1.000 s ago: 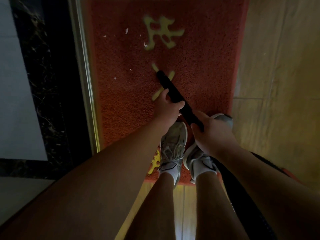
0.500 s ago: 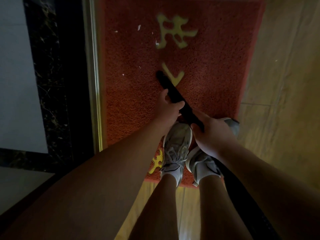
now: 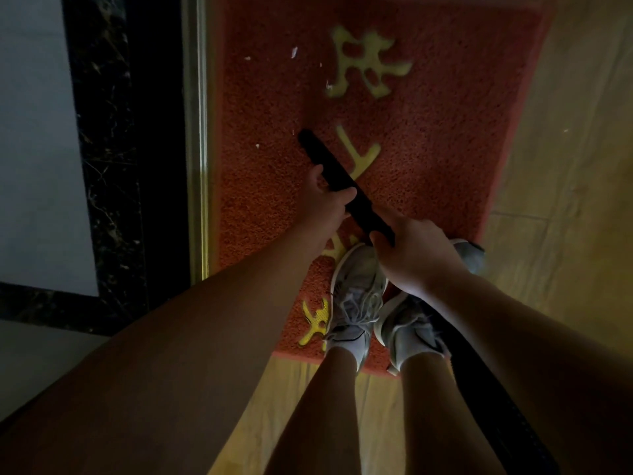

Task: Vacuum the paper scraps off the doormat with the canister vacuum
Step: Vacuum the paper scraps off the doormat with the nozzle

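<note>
Just above frame centre, grips the black vacuum wand (image 3: 364, 210) with both hands. Wraps the left hand (image 3: 325, 200) round the tube nearer the tip, thumb laid across the top, fingers curled beneath and mostly out of sight. Closes the right hand (image 3: 416, 260) firmly round the tube further back, thumb along the near side, back of the hand toward the camera. Slants the wand from lower right to upper left, with the nozzle tip (image 3: 306, 136) down at the red doormat (image 3: 445, 159), probably touching the pile, hard to confirm in the dim, blurred view.

Shows small white paper scraps (image 3: 294, 52) lying on the upper left part of the mat: two close to the nozzle tip on its left side, one beside the top yellow character (image 3: 370, 70), and a few more toward the upper edge. Crosses the middle yellow mark with the wand; hides part of another under the left forearm.

Trails a dark ribbed hose (image 3: 496, 406) from behind the right hand toward the lower right corner, under the right forearm. Stands with both grey shoes on the lower end of the mat: left shoe (image 3: 356, 296) just below the hands, right shoe (image 3: 411, 332) partly covered by the right hand and wrist.

Borders the mat on the left with a metal threshold strip (image 3: 197, 132), then a dark marble band (image 3: 99, 132). Borders it on the right and below with wood-look floor (image 3: 565, 166).
</note>
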